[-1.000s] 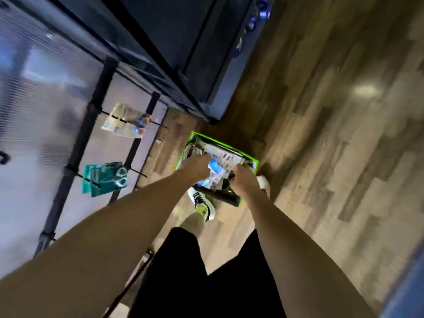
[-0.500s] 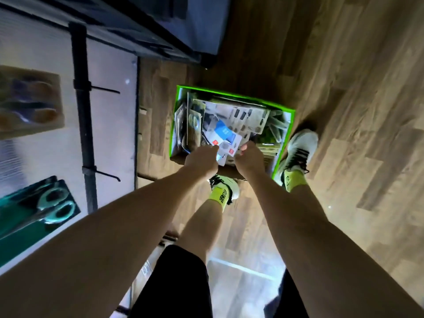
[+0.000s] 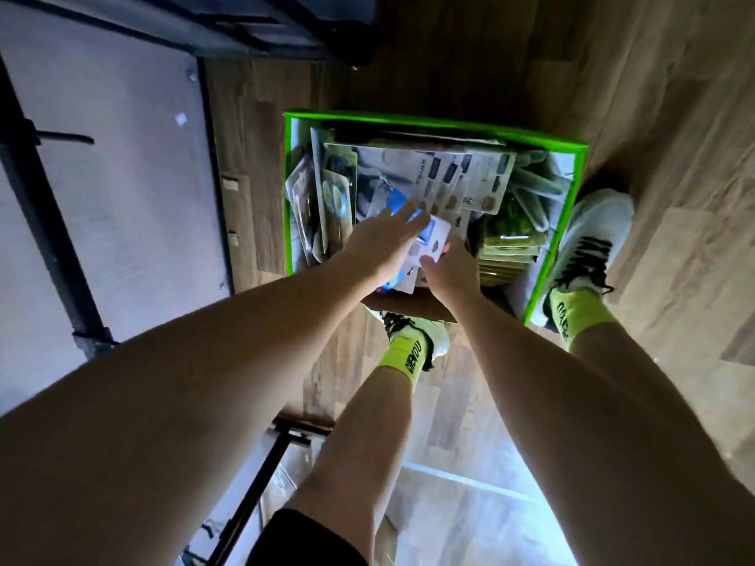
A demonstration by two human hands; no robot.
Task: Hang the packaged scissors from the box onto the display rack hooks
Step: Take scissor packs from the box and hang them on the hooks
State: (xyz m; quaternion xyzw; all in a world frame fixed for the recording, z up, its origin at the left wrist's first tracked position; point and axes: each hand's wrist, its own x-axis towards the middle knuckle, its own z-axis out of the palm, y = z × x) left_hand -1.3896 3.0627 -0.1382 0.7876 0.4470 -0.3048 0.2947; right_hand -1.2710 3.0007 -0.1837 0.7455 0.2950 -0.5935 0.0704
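A green-rimmed box (image 3: 433,121) stands on the wood floor, filled with several carded scissors packages, some upright and some lying flat. Both my hands reach into it. My left hand (image 3: 384,243) lies with straight fingers on top of a white and blue scissors package (image 3: 438,234). My right hand (image 3: 449,271) pinches the near edge of that same package between thumb and fingers. The display rack's black upright (image 3: 41,198) runs along the left in front of a pale panel, with one bare hook (image 3: 65,137) sticking out.
My right shoe (image 3: 592,234) touches the box's right side and my left shoe (image 3: 412,332) is just below its near edge. A dark cabinet base (image 3: 245,30) crosses the top. The rack's foot bars (image 3: 261,463) lie at the lower left.
The view has swung down and closer onto the box, and the hung packages on the rack have left the frame. My left hand's fingers have straightened over the package.
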